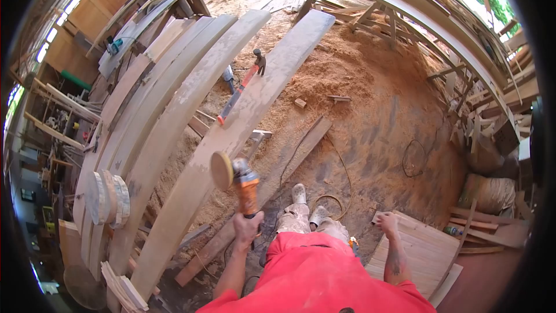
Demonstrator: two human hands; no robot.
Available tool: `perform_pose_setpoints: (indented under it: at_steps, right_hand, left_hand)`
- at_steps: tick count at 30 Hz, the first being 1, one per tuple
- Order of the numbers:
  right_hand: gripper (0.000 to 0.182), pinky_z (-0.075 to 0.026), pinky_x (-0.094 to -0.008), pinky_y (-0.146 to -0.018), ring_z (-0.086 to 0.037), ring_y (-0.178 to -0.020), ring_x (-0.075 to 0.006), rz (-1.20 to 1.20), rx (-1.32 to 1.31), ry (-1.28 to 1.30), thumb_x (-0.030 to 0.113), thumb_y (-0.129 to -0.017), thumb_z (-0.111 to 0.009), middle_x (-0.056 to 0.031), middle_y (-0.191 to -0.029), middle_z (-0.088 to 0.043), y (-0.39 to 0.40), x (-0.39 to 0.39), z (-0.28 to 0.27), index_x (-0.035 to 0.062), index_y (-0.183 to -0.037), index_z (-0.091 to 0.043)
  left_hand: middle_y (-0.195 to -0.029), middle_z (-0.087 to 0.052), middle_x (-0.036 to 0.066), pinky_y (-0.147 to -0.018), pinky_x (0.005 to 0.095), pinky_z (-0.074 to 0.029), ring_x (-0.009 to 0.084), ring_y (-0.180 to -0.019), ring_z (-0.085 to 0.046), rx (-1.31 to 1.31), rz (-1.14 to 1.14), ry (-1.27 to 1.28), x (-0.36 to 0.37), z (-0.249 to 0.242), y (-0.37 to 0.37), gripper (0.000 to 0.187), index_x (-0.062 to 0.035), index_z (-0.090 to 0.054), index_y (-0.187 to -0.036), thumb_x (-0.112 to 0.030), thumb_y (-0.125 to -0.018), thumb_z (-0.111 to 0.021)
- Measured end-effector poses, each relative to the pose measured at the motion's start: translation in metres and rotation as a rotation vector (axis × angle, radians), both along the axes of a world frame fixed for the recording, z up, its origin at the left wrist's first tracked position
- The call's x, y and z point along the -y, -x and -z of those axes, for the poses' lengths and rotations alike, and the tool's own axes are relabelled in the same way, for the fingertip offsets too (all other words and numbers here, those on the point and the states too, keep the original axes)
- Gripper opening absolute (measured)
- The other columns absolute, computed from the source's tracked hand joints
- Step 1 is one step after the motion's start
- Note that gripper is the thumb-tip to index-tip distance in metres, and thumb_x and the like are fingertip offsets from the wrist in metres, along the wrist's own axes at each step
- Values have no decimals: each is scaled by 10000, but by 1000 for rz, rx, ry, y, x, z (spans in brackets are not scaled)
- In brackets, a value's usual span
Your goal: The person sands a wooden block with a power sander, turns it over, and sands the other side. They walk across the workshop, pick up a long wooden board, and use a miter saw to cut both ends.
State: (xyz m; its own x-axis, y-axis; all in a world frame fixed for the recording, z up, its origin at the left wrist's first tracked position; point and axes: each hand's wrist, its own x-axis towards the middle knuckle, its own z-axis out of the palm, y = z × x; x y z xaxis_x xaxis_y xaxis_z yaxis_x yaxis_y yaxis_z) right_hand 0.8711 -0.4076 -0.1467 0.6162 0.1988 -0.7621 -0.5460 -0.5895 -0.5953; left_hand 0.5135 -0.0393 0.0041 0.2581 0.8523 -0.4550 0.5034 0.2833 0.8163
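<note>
My left hand (248, 229) is wrapped round the rear of an orange angle grinder (248, 188). The grinder points up, and its round, pale yellow sanding disc (221, 170) stands right by the edge of a long wooden board (200, 182). Farther up that board lies a claw hammer (242, 88) with a red and dark handle, its head toward the far end. On my other side, my right hand (387, 222) hangs with curled fingers over the edge of a light wooden panel (420, 240), nothing visible in it.
Several long planks (174, 95) lie side by side on the left, with a stack of round discs (107, 198) on them. Sawdust (353, 75) covers the floor, where a cable (341, 197) loops near my boots. Timber racks (428, 29) stand at the right.
</note>
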Motion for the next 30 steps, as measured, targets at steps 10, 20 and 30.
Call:
perform_pose_setpoints:
  at_steps: [10, 20, 30]
  right_hand:
    - [238, -536, -345, -546, -668, -633, -187, -112, 124, 5, 228, -874, -703, -78, -771, -661, -40, -97, 22, 37, -1005, -646]
    - [215, -462, -413, -452, -554, -507, -251, 133, -458, 294, 216, -910, -598, -95, -666, -565, 30, 0, 63, 34, -838, -685]
    - [209, -531, -420, -513, -657, -595, -286, -84, -449, 270, 202, -887, -668, -156, -774, -670, -192, -108, 90, -5, -871, -695]
  left_hand:
    - [-874, -673, 26, -711, 286, -524, 101, -763, -625, 529, 316, -159, -109, -90, -212, 360, -14, -615, -1090, -168, -821, -797]
    - [-827, -613, -20, -631, 251, -483, 71, -691, -577, 592, -1, -306, -221, -127, -254, 301, -28, -602, -1039, -86, -801, -776]
    - [-765, -587, 34, -557, 316, -474, 131, -609, -570, 213, -439, -196, -190, -31, -213, 336, 2, -570, -969, -126, -727, -765]
